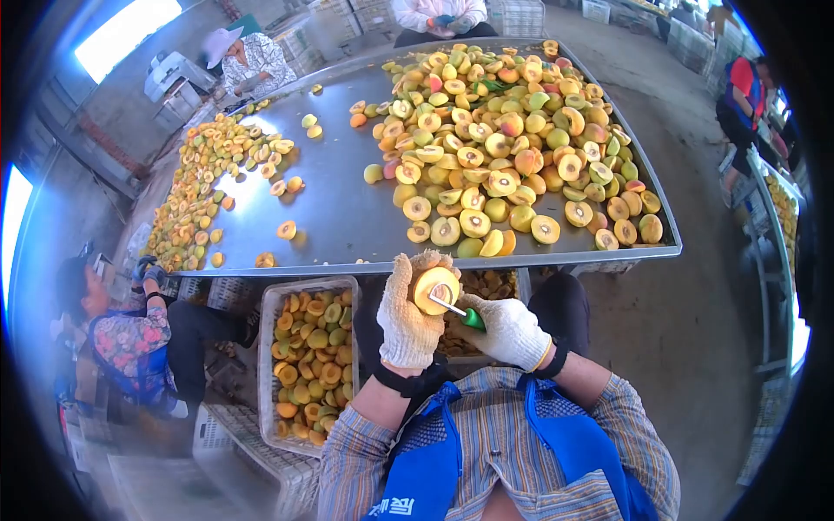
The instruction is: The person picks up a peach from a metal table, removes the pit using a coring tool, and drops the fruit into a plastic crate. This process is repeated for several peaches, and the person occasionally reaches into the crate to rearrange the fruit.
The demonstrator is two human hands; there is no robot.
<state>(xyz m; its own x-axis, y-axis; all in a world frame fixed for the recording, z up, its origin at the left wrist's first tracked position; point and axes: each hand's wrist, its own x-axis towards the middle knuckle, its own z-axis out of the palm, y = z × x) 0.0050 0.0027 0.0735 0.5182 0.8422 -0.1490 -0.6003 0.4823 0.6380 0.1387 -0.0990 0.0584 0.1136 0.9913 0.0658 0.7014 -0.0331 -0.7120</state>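
Observation:
My left hand [408, 326], in a stained white glove, is closed round a halved peach [425, 286] with its cut face turned up. The pit sits in the middle of that face. In my gloved right hand [512, 333] is a pitting knife with a green handle [473, 319]; its metal end reaches over the cut face to the pit's edge. Both hands are just off the table's near edge, above my lap. A large heap of halved peaches [501, 183] lies on the metal table [339, 187] in front of them.
A white crate [271, 408] full of peach halves stands left of my legs. Another crate [524, 286], partly hidden by my hands, holds dark pieces. A second peach pile [187, 200] covers the table's left side. Other people sit at the left and far edges.

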